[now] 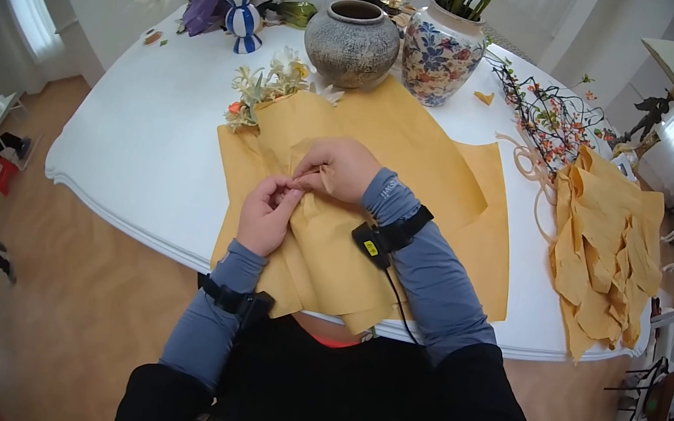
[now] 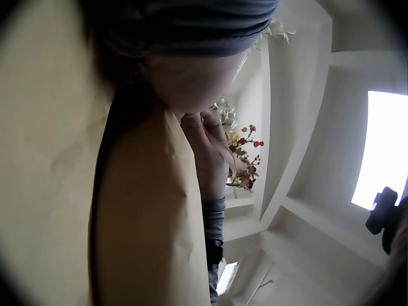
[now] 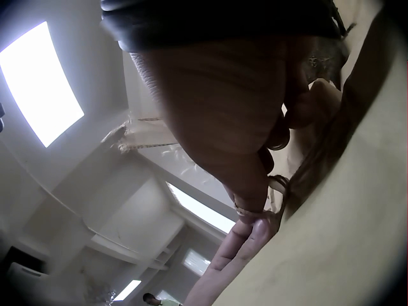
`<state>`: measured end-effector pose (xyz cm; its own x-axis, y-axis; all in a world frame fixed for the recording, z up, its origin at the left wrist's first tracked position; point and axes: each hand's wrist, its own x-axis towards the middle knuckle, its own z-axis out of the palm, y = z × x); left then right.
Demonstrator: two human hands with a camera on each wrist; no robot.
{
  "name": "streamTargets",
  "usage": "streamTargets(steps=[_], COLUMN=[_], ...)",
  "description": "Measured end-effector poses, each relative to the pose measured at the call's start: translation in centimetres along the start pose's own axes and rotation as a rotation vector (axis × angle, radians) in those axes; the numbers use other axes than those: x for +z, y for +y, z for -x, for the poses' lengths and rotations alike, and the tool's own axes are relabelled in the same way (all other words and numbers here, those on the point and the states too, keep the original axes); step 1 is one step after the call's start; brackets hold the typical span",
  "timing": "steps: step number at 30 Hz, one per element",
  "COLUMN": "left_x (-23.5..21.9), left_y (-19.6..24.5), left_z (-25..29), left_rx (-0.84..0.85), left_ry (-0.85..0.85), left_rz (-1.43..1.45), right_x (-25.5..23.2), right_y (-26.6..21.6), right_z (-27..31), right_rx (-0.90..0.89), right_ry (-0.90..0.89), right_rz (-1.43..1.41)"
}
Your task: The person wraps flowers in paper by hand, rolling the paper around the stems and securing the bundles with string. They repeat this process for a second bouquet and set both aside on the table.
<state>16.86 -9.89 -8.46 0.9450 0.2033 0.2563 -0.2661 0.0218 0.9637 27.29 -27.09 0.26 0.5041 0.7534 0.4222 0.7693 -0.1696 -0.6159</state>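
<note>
Both hands meet at gathered folds of a tan wrapping-paper sheet (image 1: 415,152) wrapped around a bunch of artificial flowers (image 1: 273,86), whose white and orange blooms stick out at the far left end. My left hand (image 1: 264,219) pinches the folds between thumb and fingers. Just beyond it, my right hand (image 1: 345,170) pinches the same gathered place, its fingertips against the left thumb. In the right wrist view, the left hand (image 3: 236,255) and right hand (image 3: 217,115) come together at the paper's creased edge. Flower stems are hidden inside the wrap.
A grey round pot (image 1: 351,43) and a floral vase (image 1: 440,56) stand behind the paper. A blue-striped vase (image 1: 244,22) is at back left. Red-berried branches (image 1: 548,111), pinkish ribbon (image 1: 527,162) and crumpled tan paper (image 1: 605,251) lie on the right of the white table (image 1: 140,129).
</note>
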Motion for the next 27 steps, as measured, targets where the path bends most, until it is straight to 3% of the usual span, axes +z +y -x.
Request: streamTargets(steps=[3,14,16,26,27], left_x=[0.2,-0.3,-0.5,-0.7,-1.0], left_y=[1.1,0.7,0.8,0.4,-0.4], left_z=[0.0,-0.2,-0.2,-0.2,-0.4], left_rx=[-0.015,-0.005,-0.113,-0.041,0.024], left_ry=[-0.015,0.101,0.126,0.167,0.186], left_rz=[0.007,0.005,0.153,0.114,0.064], right_x=[-0.7,-3.2,-3.3,-3.6,-3.6], right_y=[-0.1,0.5,1.0,2.0,2.2], right_z=[0.0,0.8,0.8,1.0,1.1], right_rx=[0.077,0.288,0.344,0.391,0.388], right_ry=[-0.102,-0.087,-0.074,-0.078,-0.084], right_rz=[0.023,0.240,0.287,0.202,0.190])
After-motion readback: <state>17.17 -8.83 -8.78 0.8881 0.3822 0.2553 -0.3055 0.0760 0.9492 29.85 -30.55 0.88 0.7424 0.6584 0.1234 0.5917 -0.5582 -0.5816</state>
